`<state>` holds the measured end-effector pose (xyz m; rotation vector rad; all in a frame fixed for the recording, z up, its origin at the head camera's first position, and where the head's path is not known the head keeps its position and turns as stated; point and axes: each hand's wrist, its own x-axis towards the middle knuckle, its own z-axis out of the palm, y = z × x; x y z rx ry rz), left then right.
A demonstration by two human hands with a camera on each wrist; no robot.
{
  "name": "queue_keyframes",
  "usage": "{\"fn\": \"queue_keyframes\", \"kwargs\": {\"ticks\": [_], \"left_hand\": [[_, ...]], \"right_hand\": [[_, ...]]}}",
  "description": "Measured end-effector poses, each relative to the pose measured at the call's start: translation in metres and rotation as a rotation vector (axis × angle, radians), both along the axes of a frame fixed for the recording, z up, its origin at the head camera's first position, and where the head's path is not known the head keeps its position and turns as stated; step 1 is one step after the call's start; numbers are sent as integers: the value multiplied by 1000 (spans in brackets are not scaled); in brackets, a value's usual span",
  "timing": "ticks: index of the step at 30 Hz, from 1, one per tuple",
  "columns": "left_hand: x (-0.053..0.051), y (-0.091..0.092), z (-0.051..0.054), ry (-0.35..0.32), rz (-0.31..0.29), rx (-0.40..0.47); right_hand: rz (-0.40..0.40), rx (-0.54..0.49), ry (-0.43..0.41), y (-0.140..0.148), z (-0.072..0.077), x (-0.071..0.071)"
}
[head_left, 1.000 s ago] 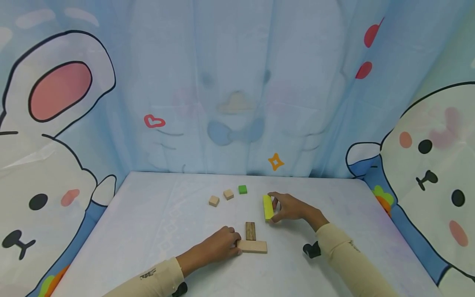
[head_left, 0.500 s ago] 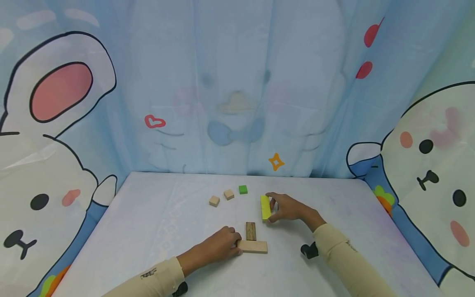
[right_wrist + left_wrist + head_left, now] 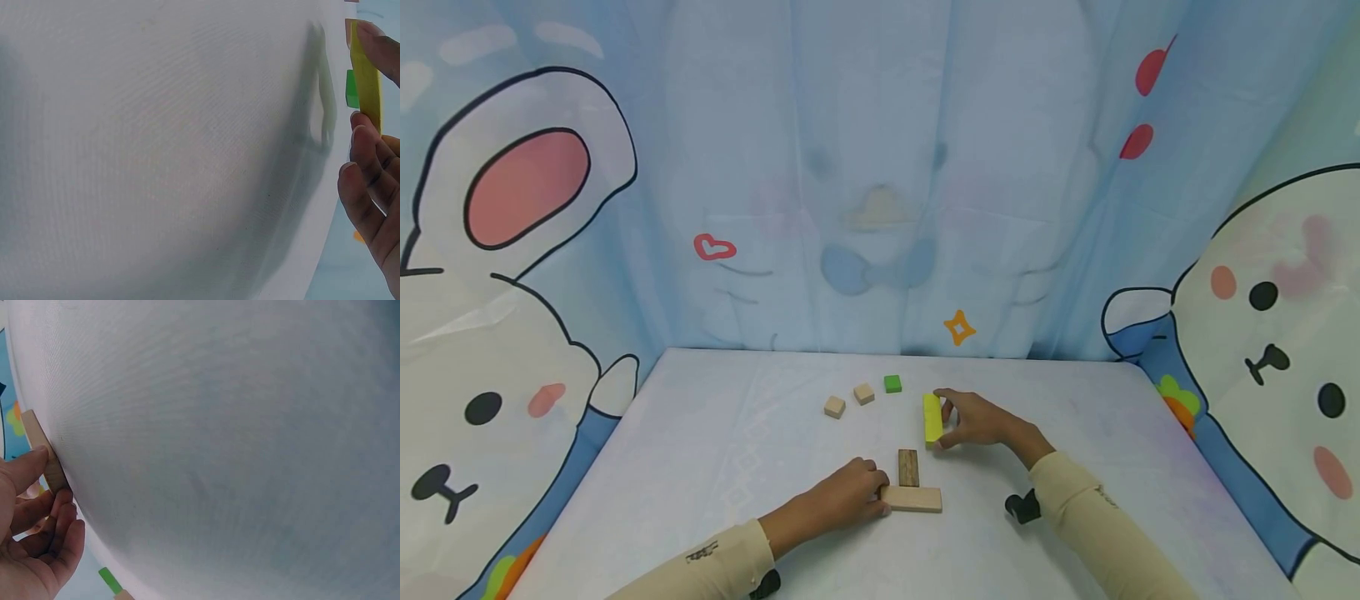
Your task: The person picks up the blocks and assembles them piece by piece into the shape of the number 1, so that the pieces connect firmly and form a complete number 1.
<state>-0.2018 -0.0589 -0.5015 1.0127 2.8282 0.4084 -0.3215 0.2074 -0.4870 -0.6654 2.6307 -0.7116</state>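
Your right hand [image 3: 981,418] pinches the yellow block [image 3: 932,421], right of the green cube [image 3: 892,384]; your left hand [image 3: 842,494] pinches the pale plank [image 3: 913,499] by its left end on the desk [image 3: 700,433] (brown block [image 3: 908,468] just beyond).

A small curtained-off nook, decorated like a child's room; whether it stands in a home, a studio or a lab cannot be told. Ahead of the left hand [image 3: 842,493] and the right hand [image 3: 979,419], a pale blue curtain [image 3: 880,100] closes the back, printed with a red heart [image 3: 715,247] and an orange star [image 3: 959,317]. A big cartoon rabbit [image 3: 512,358] lies left of the left hand, another cartoon animal [image 3: 1300,333] right of the right hand. Beneath them is a white bench [image 3: 730,408].
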Motion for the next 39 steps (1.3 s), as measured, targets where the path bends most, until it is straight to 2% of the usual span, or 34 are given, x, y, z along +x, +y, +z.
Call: {"fn": "queue_keyframes", "kwargs": {"ticks": [28,39], "left_hand": [[-2,0,-2,-22,2,-22],[-1,0,4,-18,-4,-38]], "right_hand": [[6,-6,9,-18,-2,-1],[11,-2,20,-23,-3,-2]]}}
